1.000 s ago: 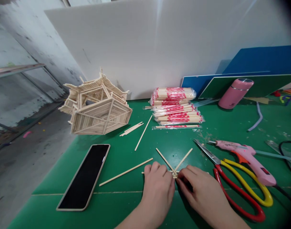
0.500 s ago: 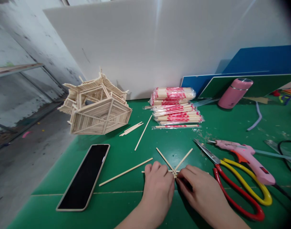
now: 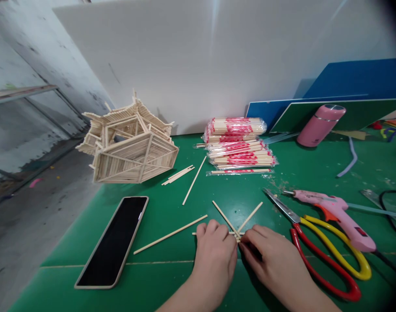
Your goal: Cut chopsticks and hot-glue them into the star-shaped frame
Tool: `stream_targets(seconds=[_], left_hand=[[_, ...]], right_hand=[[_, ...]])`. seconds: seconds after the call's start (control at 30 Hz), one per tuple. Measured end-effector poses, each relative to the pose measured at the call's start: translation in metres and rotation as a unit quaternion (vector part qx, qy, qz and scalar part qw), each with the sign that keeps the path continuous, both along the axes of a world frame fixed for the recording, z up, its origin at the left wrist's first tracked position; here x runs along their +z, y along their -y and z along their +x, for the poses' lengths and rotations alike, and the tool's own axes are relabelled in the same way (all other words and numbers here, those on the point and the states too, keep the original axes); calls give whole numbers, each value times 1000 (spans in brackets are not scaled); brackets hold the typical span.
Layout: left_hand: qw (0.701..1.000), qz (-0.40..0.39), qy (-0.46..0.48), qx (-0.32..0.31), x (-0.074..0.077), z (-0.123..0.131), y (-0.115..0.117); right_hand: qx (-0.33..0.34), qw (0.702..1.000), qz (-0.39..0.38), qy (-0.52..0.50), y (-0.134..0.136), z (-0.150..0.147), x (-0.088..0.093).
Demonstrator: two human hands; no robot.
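My left hand (image 3: 214, 260) and my right hand (image 3: 276, 262) meet near the front of the green table (image 3: 172, 277). Both pinch the joint of several thin wooden sticks (image 3: 238, 223) that cross there and fan outward in a V. The fingers of both hands are curled tight on that crossing. A long loose stick (image 3: 170, 234) lies just left of my left hand. A black phone (image 3: 113, 240) lies face up further left.
A stick-built pagoda model (image 3: 129, 145) lies on its side at the table's left edge. Wrapped chopstick packs (image 3: 238, 147) are stacked in the middle. Red-and-yellow scissors (image 3: 328, 255), a pink glue gun (image 3: 334, 214) and a pink flask (image 3: 319, 125) lie to the right.
Both hands stay pressed on the stick joint. The view has shifted very slightly; nothing on the table has moved.
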State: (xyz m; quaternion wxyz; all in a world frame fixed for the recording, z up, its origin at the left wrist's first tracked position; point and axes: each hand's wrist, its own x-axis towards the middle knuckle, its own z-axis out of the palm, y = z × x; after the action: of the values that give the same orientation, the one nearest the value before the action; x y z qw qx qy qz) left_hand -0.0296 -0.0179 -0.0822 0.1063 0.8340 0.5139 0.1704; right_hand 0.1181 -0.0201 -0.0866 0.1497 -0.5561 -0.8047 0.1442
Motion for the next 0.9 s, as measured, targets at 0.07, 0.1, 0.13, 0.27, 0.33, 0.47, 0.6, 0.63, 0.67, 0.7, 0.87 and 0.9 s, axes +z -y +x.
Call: stream_targets(seconds=[0.07,0.1,0.13,0.27,0.33,0.47,0.6,0.63,0.67,0.7,0.87,0.9], left_hand=[[1000,1,-4,-1,0,0,0],[1000,1,-6,-2,0,0,0],[1000,-1,-9,-3,0,0,0],[1000,-1,-11,-5,1,0,-1],[1000,2,-9,-6,2,0,-2],[1000,0,-16,-13,4,1,-3],[1000,-3,-14,-12,4,1,-3],[1000,-3,-14,-13,4,1,-3],[1000,-3,-14,-14,4,1,-3],[1000,-4,-15,-15,3,1,-3],[1000,-8,-18,-13,3,1,-4],[1000,-8,-21,-11,3,1,-4]], right_hand=[[0,1000,-5,1,0,0,0],[0,1000,-4,0,0,0,0],[0,1000,-1,-2,0,0,0],[5,1000,4,-6,-1,1,2],[9,1000,2,-6,-1,1,4],[3,1000,-4,3,-2,0,7],[4,1000,4,1,-1,1,6],[5,1000,5,0,-1,2,6],[6,1000,5,-1,-1,2,5],[7,1000,2,-1,-1,2,5],[2,1000,-4,-1,-2,2,5],[0,1000,-4,-2,-2,2,5]])
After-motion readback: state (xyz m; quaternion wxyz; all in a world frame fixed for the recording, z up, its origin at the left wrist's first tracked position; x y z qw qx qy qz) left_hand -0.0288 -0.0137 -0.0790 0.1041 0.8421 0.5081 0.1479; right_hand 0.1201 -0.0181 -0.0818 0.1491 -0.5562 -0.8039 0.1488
